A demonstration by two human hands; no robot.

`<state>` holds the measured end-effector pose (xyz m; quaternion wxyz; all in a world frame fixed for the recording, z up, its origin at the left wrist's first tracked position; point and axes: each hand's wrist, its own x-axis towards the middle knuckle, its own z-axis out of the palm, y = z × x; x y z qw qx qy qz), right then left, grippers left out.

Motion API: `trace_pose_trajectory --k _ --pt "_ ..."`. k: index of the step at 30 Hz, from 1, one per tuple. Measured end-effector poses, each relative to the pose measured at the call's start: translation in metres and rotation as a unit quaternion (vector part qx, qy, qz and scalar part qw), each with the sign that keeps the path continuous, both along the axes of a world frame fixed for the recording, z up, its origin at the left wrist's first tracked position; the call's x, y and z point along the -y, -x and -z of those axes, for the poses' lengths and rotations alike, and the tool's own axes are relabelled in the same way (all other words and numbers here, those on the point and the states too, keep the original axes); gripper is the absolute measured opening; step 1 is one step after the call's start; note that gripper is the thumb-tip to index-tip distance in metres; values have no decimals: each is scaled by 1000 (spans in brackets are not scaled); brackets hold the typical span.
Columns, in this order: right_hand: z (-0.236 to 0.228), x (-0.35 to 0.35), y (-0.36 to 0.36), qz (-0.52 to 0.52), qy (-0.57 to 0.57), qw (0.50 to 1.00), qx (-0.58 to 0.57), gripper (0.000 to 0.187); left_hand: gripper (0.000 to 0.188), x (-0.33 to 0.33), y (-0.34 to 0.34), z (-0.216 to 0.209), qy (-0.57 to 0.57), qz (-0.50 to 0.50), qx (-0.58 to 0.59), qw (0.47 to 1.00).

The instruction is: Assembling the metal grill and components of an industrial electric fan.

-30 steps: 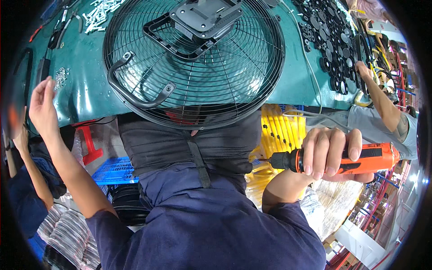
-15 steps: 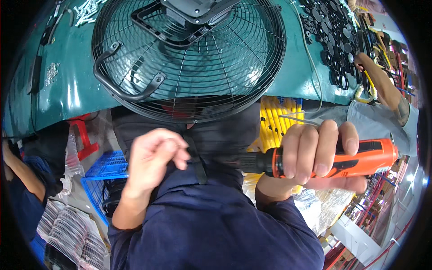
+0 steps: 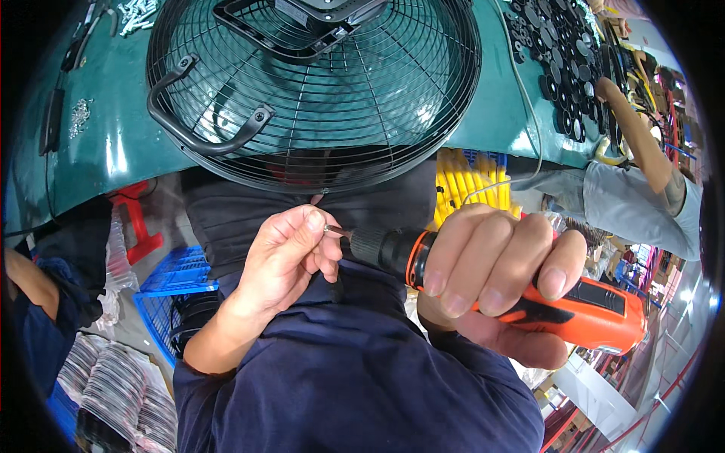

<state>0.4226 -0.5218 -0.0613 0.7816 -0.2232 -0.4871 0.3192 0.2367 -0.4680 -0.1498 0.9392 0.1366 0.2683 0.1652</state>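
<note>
My right hand wraps around an orange and black electric screwdriver, its nose pointing left. The tip of its bit meets my left hand. Between that hand's thumb and forefinger is a small metal screw, mostly covered by the fingertips. Just beyond my hands, a round black wire fan guard lies on the green table, overhanging its near edge. A curved black handle is fixed on the guard's left side, and a black bracket sits at its far middle.
Loose screws and longer silver bolts lie at the table's left. Many black round parts cover its right. A cable runs down there. Blue crate and yellow parts stand below. A co-worker's arm reaches in from the right.
The screwdriver has swung and moved left, bringing its bit to my left fingertips. My left hand has shifted right and up toward the bit. The fan guard is slightly farther away.
</note>
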Motion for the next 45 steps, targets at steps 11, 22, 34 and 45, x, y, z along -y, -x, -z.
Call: trace_pose_trajectory --k 11,22,34,45 --pt "5 4 2 32 3 999 -11 48 26 0 4 7 61 -12 61 996" --pt "17 -5 1 35 -1 998 44 53 34 3 -11 22 15 22 9 1000" --pt "26 -21 4 25 30 996 79 58 37 -1 -11 28 -38 22 -80 996" --pt "2 -48 23 39 129 985 110 52 25 -16 -8 60 -219 -66 -39 973"
